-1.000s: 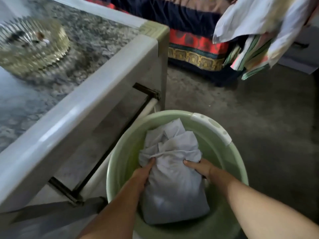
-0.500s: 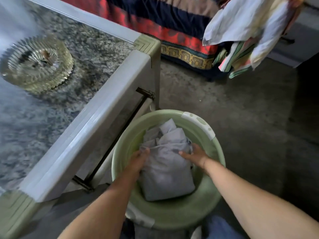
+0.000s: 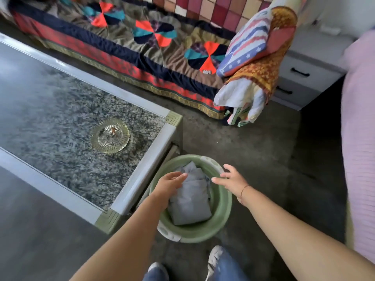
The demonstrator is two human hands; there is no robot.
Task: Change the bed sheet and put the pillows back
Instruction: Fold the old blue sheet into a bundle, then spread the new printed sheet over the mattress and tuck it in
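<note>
**Folded sheet in the basin, both hands open above it**

A grey folded sheet [image 3: 189,207] lies inside a round green basin [image 3: 224,211] on the floor [image 3: 253,151], in the lower middle of the frame. The sheet fills the basin's centre, with its crumpled end towards the top of the frame and its smooth folded end towards the bottom.

The left hand [image 3: 169,184] comes in from the lower left, palm down, fingers straight and close together. Its fingertips lie over the sheet's upper left part; whether they touch the cloth cannot be told. The right hand [image 3: 231,180] comes in from the lower right and sits over the basin's right rim, fingers spread and relaxed, grasping nothing. The sheet lies between the two hands and below them.

Just left of the basin is the corner of a low table [image 3: 142,175] with a pale frame and a speckled top. A ribbed glass dish [image 3: 109,135] rests on that top. Across the top of the frame runs a bed under a patterned quilt [image 3: 113,47]. At its right end a heap of patterned bedding [image 3: 255,43] hangs over the edge. A pale drawer unit [image 3: 304,78] is at the upper right, and pink cloth [image 3: 359,138] fills the right edge. The person's shoes [image 3: 215,256] show at the bottom, just below the basin.
</note>
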